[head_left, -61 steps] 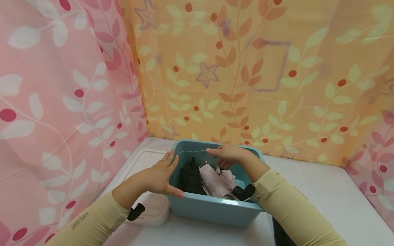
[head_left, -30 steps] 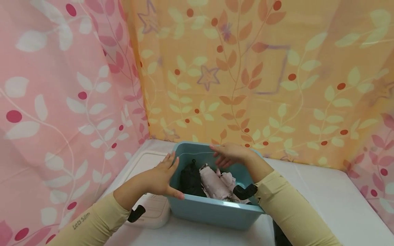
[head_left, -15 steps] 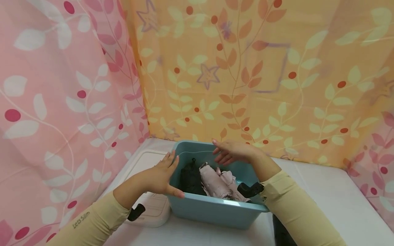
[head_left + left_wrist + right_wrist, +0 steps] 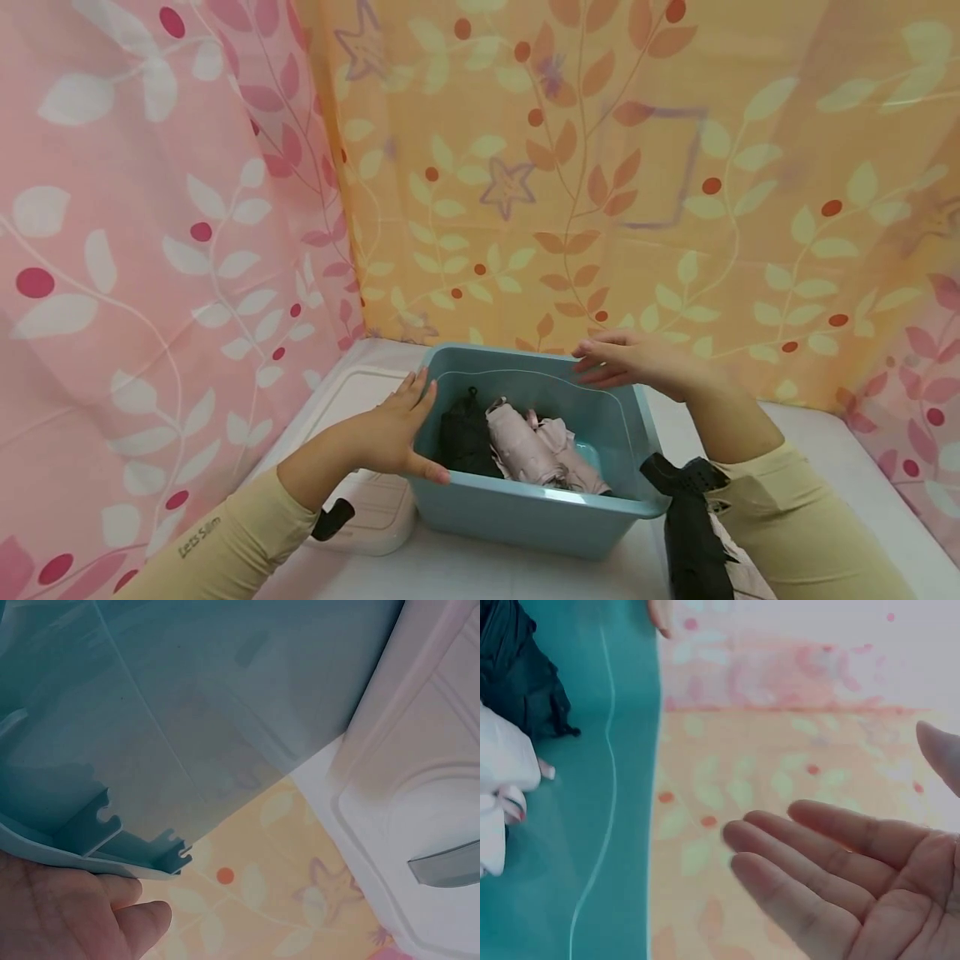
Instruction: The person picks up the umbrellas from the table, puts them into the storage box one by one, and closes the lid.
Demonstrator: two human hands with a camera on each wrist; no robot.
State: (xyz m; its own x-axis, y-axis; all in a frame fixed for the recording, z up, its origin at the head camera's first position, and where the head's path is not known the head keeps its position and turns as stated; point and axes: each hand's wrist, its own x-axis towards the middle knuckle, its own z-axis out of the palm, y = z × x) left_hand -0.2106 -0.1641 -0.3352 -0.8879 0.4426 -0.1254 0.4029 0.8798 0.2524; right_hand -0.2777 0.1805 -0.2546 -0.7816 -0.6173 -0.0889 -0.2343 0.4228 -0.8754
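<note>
A blue plastic bin (image 4: 517,518) stands in the middle of the white table. Inside lie a black folded umbrella (image 4: 467,437) at the left and a pale pink one (image 4: 521,446) beside it; another pale pink bundle (image 4: 573,454) lies to its right. My left hand (image 4: 386,429) rests against the bin's left rim, fingers spread, thumb at the front rim. In the left wrist view its fingertips lie beneath the bin's rim (image 4: 112,868). Over the back right rim hovers my right hand (image 4: 637,360), fingers extended, palm empty in the right wrist view.
A white lid-like panel (image 4: 363,508) with a grey latch (image 4: 450,864) lies left of the bin. At the front right, a black folded umbrella (image 4: 693,550) and a pale pink item (image 4: 738,567) lie partly under my right forearm. Patterned curtains (image 4: 570,167) enclose the table.
My right hand has moved from above the bin's inside to the right, past its back right rim, uncovering the items at front right. The left hand stays put.
</note>
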